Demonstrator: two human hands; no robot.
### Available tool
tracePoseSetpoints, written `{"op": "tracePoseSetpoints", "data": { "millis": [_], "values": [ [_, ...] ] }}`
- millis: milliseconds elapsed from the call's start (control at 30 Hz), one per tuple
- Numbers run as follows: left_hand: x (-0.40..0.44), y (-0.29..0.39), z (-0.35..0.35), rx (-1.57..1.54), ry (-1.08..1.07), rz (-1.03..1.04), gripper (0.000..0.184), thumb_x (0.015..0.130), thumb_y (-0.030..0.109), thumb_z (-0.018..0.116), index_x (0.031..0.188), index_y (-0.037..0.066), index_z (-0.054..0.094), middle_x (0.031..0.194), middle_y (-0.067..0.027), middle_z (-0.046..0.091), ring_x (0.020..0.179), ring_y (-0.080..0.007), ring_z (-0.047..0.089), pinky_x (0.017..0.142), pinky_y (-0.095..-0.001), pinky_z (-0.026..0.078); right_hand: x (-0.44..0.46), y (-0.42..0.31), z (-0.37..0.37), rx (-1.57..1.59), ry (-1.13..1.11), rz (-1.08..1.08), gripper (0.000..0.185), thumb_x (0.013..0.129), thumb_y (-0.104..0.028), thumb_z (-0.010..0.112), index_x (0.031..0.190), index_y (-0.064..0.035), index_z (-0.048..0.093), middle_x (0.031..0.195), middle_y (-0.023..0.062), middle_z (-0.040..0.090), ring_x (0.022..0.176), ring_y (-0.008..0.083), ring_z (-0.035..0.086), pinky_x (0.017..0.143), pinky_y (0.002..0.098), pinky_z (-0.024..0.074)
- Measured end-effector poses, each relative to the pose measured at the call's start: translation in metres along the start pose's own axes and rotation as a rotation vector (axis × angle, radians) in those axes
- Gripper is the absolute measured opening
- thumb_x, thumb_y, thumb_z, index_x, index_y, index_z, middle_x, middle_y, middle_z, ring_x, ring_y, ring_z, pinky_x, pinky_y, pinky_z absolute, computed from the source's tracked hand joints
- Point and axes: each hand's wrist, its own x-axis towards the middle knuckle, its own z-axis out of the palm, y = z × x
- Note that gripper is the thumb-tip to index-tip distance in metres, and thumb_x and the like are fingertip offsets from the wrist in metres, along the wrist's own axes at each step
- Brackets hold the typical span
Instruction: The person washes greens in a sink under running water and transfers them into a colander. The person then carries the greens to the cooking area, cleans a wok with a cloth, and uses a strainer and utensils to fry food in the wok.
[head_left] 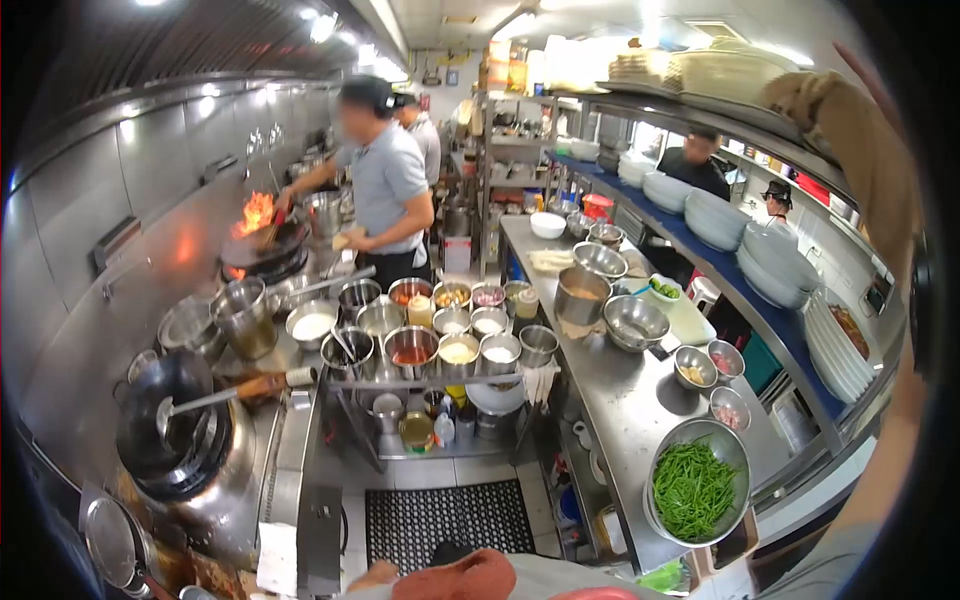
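My right arm reaches up along the right edge to the high shelf. My right hand (800, 98) is at the rim of a large pale plate (735, 72), its fingers curled over the edge. Beside it on the same shelf stands a stack of pale plates (640, 66). Low in the view, only a small part of my left hand (372, 577) shows; its fingers cannot be made out. Close to it, in front of my body, is a red-brown cloth (458, 578).
A wok (165, 410) with a ladle (235, 392) sits on the left range. Flames rise from another wok (265, 250), tended by a person (385, 170). Green vegetables fill a steel bowl (742, 470) on the right counter (610, 420). White bowls (715, 220) line the blue shelf.
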Motion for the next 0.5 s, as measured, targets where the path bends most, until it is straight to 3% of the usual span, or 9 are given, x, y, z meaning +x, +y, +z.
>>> {"op": "tracePoseSetpoints", "data": {
  "millis": [100,200,333,400,500],
  "values": [
    [-0.007,0.020,0.019,-0.050,0.012,0.040,0.031,0.080,0.026,0.063,0.105,0.008,0.065,0.107,-0.0160,0.065,0.097,-0.0289,0.064,0.083,-0.0397,0.052,0.009,0.019,-0.010,0.045,0.139,0.009,0.106,0.074,-0.077,0.049,0.147,-0.0037,0.023,0.152,0.0227,0.017,0.140,0.0372,0.020,0.113,0.0511,0.0204],
    [-0.006,0.057,0.037,-0.067,0.014,0.126,0.033,0.081,0.027,0.063,0.108,0.009,0.063,0.109,-0.0160,0.064,0.099,-0.0295,0.062,0.084,-0.0407,0.052,-0.012,-0.003,-0.042,0.069,-0.211,0.011,0.106,0.073,-0.080,0.047,0.147,-0.0077,0.024,0.155,0.0157,0.012,0.142,0.0364,0.012,0.112,0.0548,0.0213],
    [-0.009,0.107,0.053,-0.056,0.007,0.260,0.036,0.082,0.028,0.063,0.113,0.010,0.059,0.111,-0.0159,0.062,0.102,-0.0303,0.060,0.086,-0.0420,0.051,-0.018,0.034,0.026,-0.069,-0.007,-0.159,0.079,0.083,-0.053,0.058,0.144,-0.0103,0.033,0.148,0.0174,0.030,0.137,0.0331,0.029,0.110,0.0431,0.0265],
    [-0.012,0.126,0.062,-0.046,-0.011,0.320,0.038,0.082,0.029,0.063,0.115,0.010,0.057,0.113,-0.0159,0.062,0.104,-0.0307,0.059,0.087,-0.0426,0.050,-0.055,0.024,0.023,0.120,-0.009,-0.299,0.078,0.082,-0.050,0.063,0.142,-0.0076,0.036,0.144,0.0190,0.037,0.134,0.0323,0.035,0.110,0.0387,0.0287],
    [-0.020,0.146,0.069,-0.022,-0.029,0.364,0.041,0.082,0.030,0.063,0.118,0.011,0.055,0.115,-0.0159,0.060,0.106,-0.0313,0.058,0.088,-0.0436,0.050,-0.164,-0.011,0.017,0.623,-0.539,-0.219,0.087,0.067,-0.035,0.079,0.139,-0.0083,0.039,0.144,0.0201,0.036,0.135,0.0334,0.033,0.112,0.0434,0.0270]
  ]
}}
